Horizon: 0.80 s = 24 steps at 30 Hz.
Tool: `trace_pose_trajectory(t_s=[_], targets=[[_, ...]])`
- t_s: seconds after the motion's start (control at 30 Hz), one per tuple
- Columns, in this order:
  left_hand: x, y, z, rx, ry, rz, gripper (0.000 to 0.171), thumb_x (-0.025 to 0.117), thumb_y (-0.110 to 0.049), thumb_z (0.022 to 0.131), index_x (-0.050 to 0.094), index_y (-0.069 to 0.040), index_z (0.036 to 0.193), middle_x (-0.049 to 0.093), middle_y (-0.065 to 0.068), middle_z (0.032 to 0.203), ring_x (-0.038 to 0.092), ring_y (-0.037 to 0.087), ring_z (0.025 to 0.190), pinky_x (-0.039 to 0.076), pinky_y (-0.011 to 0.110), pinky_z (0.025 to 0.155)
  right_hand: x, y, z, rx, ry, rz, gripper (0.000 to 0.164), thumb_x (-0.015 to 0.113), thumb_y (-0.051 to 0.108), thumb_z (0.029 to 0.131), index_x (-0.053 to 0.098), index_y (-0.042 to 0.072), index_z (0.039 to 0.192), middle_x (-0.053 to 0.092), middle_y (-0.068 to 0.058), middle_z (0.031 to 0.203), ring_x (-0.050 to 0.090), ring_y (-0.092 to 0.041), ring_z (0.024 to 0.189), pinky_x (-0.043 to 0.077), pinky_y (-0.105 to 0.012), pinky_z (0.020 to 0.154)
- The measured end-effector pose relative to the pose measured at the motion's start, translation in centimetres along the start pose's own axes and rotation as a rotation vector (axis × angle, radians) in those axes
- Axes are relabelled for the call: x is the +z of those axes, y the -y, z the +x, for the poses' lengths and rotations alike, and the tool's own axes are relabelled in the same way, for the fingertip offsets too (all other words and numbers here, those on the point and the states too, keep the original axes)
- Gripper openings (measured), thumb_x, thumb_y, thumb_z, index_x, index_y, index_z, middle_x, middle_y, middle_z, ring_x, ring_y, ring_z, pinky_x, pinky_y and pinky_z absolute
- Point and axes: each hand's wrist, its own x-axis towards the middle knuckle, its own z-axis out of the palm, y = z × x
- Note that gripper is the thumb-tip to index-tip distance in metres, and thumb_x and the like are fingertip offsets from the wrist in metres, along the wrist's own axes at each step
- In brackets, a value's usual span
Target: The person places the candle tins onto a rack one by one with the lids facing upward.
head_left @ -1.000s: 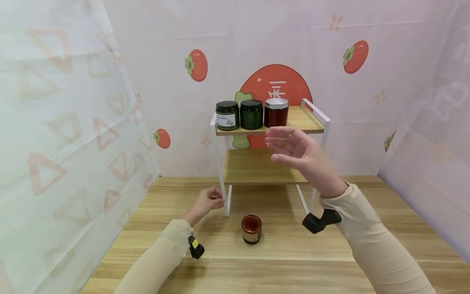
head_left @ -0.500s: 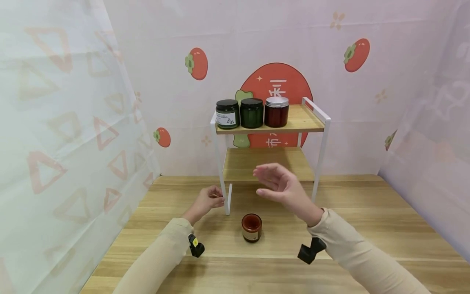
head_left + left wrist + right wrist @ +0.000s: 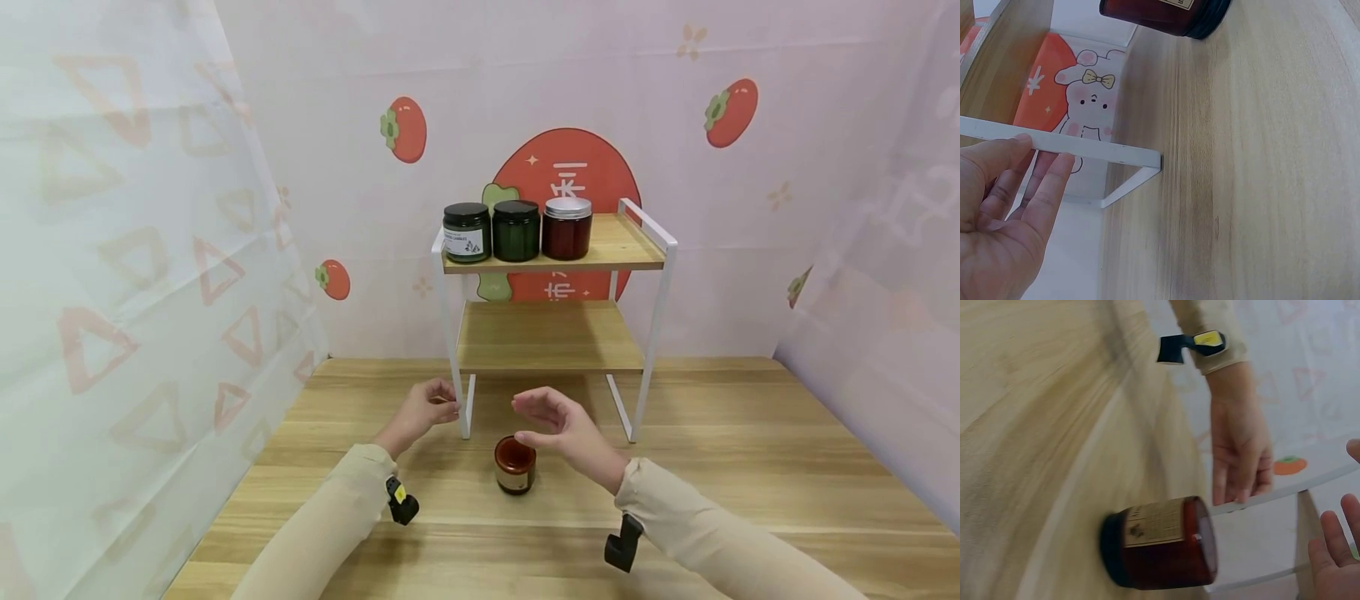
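My left hand (image 3: 423, 410) pinches the white front-left leg (image 3: 1094, 147) of a two-tier shelf, thumb and fingertips on the bar. My right hand (image 3: 566, 433) hangs just over the right of a small dark-red glass jar, fingers spread from the thumb and holding nothing. That jar (image 3: 514, 468) stands on the wooden table in front of the shelf, its mouth uncovered. In the right wrist view the jar (image 3: 1166, 544) shows a beige label and a black base; fingers of my right hand (image 3: 1338, 550) appear at the right edge.
On the top board (image 3: 622, 242) stand a labelled green jar (image 3: 467, 233) and a plain green jar (image 3: 516, 232), both black-lidded, beside a red jar (image 3: 567, 229) with a silver lid. The lower board (image 3: 551, 333) is bare wood. Printed cloth (image 3: 322, 192) hangs behind and at the sides.
My right hand has come down from beside the top board, past the lower board, to the open red jar. My left hand has stayed at the shelf leg.
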Motion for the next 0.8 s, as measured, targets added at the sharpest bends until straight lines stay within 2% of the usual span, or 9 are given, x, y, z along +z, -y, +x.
trace_pose_trajectory(t_s=[0.1,0.23,0.33,0.57,0.8], targets=[[0.0,0.0,0.0,0.004,0.002,0.001,0.016,0.063,0.006,0.089,0.054,0.010,0.102,0.059,0.012,0.096,0.062,0.035,0.097,0.060,0.040,0.088,0.1,-1.0,0.0,0.048,-0.002,-0.022,0.049,0.078,0.015,0.081,0.056,0.003,0.123,0.058,-0.015,0.129,0.057,-0.020,0.121,0.048,-0.032,0.106],[0.0,0.0,0.1,0.009,0.006,0.002,0.017,0.063,0.006,0.089,0.053,0.012,0.102,0.059,0.011,0.095,0.061,0.040,0.100,0.060,0.039,0.088,0.2,-2.1,0.0,0.087,0.004,-0.046,0.051,0.079,0.015,0.081,0.055,0.001,0.124,0.057,-0.016,0.130,0.052,-0.032,0.126,0.043,-0.044,0.111],[0.0,0.1,0.1,0.008,0.005,0.000,0.017,0.063,0.006,0.090,0.053,0.012,0.102,0.059,0.011,0.095,0.061,0.040,0.101,0.060,0.038,0.087,0.3,-3.0,0.0,0.108,0.014,-0.066,0.052,0.079,0.013,0.080,0.054,-0.002,0.124,0.057,-0.019,0.130,0.049,-0.038,0.127,0.039,-0.048,0.113],[-0.1,0.3,0.3,0.001,0.006,-0.010,0.015,0.062,0.006,0.090,0.053,0.011,0.101,0.059,0.011,0.095,0.062,0.034,0.097,0.060,0.038,0.087,0.4,-4.3,-0.1,0.151,0.019,-0.125,0.058,0.082,0.012,0.078,0.053,-0.003,0.125,0.055,-0.020,0.131,0.047,-0.039,0.129,0.037,-0.051,0.114],[0.0,0.1,0.2,-0.001,0.004,-0.018,0.015,0.063,0.007,0.089,0.054,0.009,0.099,0.058,0.009,0.093,0.063,0.033,0.096,0.060,0.037,0.086,0.5,-4.9,-0.1,0.187,0.029,-0.133,0.063,0.084,0.011,0.075,0.052,-0.002,0.128,0.052,-0.025,0.134,0.044,-0.043,0.130,0.034,-0.056,0.114]])
